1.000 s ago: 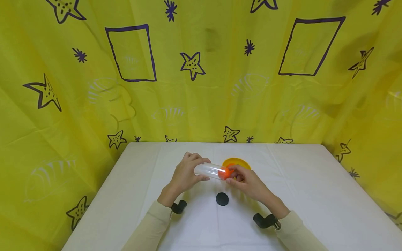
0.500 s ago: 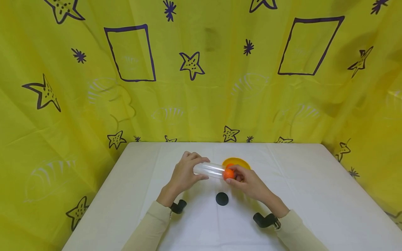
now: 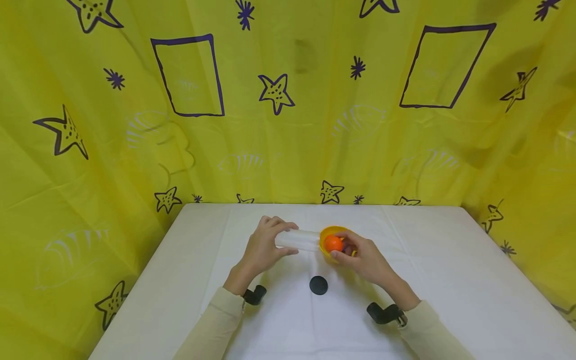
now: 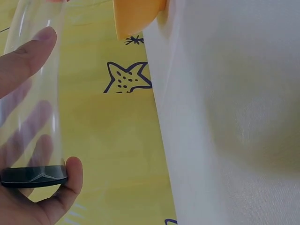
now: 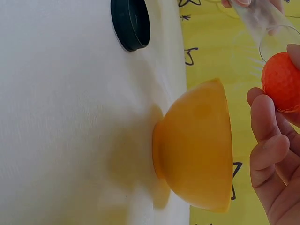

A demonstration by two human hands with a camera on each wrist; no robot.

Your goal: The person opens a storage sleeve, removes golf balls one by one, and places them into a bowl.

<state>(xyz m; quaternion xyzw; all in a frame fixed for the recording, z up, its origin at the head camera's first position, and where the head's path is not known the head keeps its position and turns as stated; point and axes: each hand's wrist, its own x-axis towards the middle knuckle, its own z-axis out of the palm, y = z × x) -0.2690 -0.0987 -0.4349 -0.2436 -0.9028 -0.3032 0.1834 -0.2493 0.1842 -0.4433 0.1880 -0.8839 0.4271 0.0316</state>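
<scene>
My left hand grips a clear plastic tube, held lengthwise above the table with its mouth toward the right. In the left wrist view, a dark cap closes the tube's other end, a fingertip against it. Between thumb and fingers, my right hand pinches an orange dimpled golf ball. The ball is just outside the tube's open rim, above a yellow bowl. The bowl stands upright on the table; the right hand and ball partly cover its inside in the head view.
A loose black round cap lies on the white-covered table, nearer me than the bowl. Behind the table's far edge hangs a yellow patterned curtain.
The golf ball has come out of the tube's mouth and moved right, over the bowl, in my right hand. My left hand and the tube have shifted slightly left.
</scene>
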